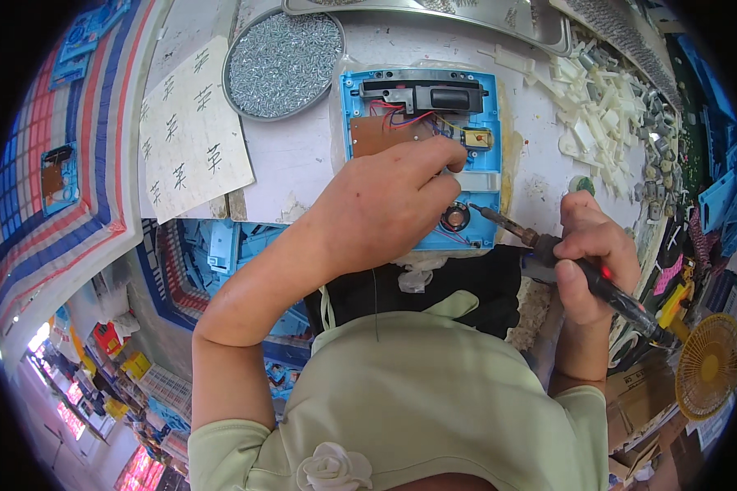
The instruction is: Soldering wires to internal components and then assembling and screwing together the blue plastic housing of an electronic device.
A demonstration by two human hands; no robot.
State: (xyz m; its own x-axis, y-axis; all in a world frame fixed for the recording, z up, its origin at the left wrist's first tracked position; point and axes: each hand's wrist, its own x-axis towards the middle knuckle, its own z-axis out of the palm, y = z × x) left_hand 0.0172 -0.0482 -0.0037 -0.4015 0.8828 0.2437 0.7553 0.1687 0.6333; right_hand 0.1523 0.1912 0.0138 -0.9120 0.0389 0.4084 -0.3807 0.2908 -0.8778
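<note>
A blue plastic casing (487, 176) lies open on the table in front of me. Inside it are a brown circuit board (373, 135), a black module (450, 99), red and blue wires and a small round speaker (455, 216). My left hand (389, 204) reaches across the casing, thumb and fingers pinched together beside the yellowish part (478, 139). A thin wire (377, 307) trails from beneath that hand; its other end is hidden. On the right, my right hand (598, 254) grips a soldering iron (512, 227), its tip close to the speaker.
A round tray of small screws (282, 65) stands at the back left beside a handwritten paper sheet (192, 131). White plastic parts (602, 119) and metal pieces are heaped at right. A metal tray (499, 24) lies behind. A yellow fan (710, 366) sits lower right.
</note>
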